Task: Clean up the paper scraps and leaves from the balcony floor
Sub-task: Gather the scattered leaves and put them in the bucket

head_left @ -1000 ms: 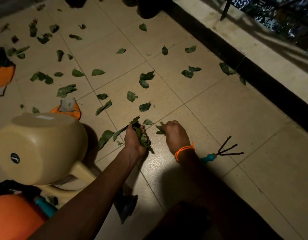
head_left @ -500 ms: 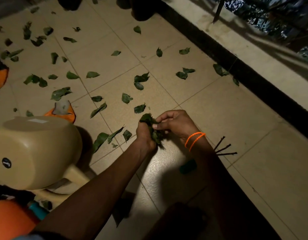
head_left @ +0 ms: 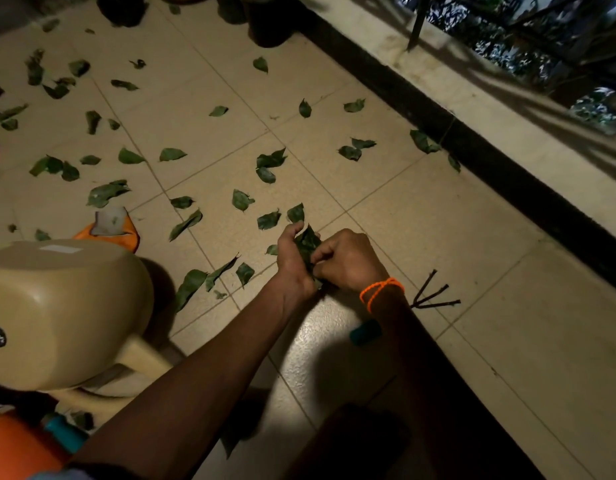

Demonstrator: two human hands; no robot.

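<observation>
Several green leaves lie scattered over the beige tiled floor (head_left: pixel 420 233), such as one pair (head_left: pixel 270 159) and a long leaf (head_left: pixel 190 289) near the stool. My left hand (head_left: pixel 292 261) grips a bunch of leaves (head_left: pixel 308 242) just above the floor. My right hand (head_left: pixel 349 261), with an orange band on the wrist, presses against the same bunch with its fingers curled. An orange and white paper scrap (head_left: pixel 111 225) lies on the floor to the left.
A beige plastic stool (head_left: pixel 57 313) stands at the left. A small hand rake (head_left: pixel 434 301) with a teal handle lies under my right forearm. A black-edged ledge (head_left: pixel 472 143) and railing run along the right. Dark pots (head_left: pixel 268 26) stand at the back.
My right hand went from the floor to my left hand and now closes onto the bunch. Both hands have shifted slightly forward; the bunch looks more compact.
</observation>
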